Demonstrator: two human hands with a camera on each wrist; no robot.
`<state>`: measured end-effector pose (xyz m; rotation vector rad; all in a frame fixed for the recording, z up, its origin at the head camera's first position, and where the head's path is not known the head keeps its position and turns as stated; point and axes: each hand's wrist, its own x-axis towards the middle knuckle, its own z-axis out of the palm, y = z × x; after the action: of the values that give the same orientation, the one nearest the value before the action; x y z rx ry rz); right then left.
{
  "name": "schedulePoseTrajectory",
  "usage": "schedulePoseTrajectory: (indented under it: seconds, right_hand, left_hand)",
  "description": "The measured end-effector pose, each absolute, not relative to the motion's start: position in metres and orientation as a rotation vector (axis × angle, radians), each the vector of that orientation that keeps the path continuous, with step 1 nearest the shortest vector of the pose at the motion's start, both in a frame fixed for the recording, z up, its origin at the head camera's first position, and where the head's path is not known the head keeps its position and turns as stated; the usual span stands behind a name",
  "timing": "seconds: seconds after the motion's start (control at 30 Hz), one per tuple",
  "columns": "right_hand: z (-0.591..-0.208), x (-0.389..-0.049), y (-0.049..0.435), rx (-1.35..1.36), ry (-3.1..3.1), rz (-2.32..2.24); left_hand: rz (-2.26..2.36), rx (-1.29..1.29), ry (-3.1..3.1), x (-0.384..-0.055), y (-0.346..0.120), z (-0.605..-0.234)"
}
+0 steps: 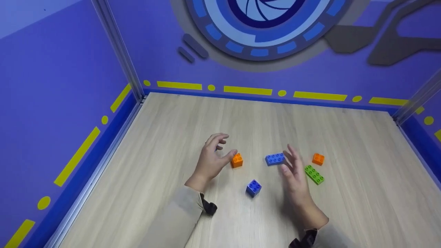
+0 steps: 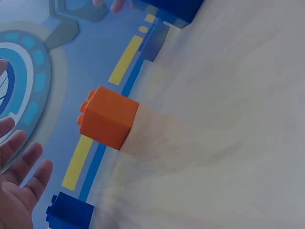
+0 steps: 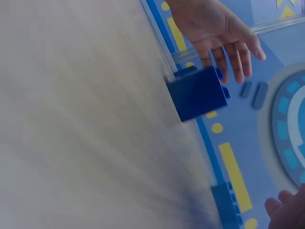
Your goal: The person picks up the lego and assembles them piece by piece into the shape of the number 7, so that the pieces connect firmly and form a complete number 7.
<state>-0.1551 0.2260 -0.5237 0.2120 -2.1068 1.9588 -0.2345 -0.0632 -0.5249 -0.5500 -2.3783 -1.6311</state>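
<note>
My left hand (image 1: 212,160) hovers with fingers spread and slightly bent, holding nothing. Its thumb overlaps the edge of an orange square brick (image 1: 236,161) in the head view. Behind its fingers, a dark blue brick (image 2: 71,211) is mostly hidden from the head camera. My right hand (image 1: 295,177), also relaxed and holding nothing, has its fingertips beside a longer blue brick (image 1: 275,159). Between the hands, nearer to me, sits a dark blue square brick (image 1: 254,188). It looms large in the right wrist view, below the fingers of the left hand (image 3: 214,33).
Right of my right hand lie a long green brick (image 1: 314,175) and a second orange square brick (image 1: 318,159). The wooden tabletop (image 1: 172,120) is bounded by a purple back wall (image 1: 155,62) and a left side wall (image 1: 65,86).
</note>
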Motion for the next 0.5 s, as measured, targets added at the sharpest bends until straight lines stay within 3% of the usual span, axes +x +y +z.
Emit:
schedulePoseTrajectory:
  seconds: [0.23,0.5]
  right_hand:
    - [-0.535,-0.155,0.225,0.350,-2.138,1.853]
    - [-0.539,-0.150,0.220,0.406,-2.610,1.609]
  left_hand:
    - [-1.691,-0.557,-2.457,-0.231,-0.058,-0.532]
    - [-1.654,-0.593,-2.540,-0.232,-0.056,-0.542]
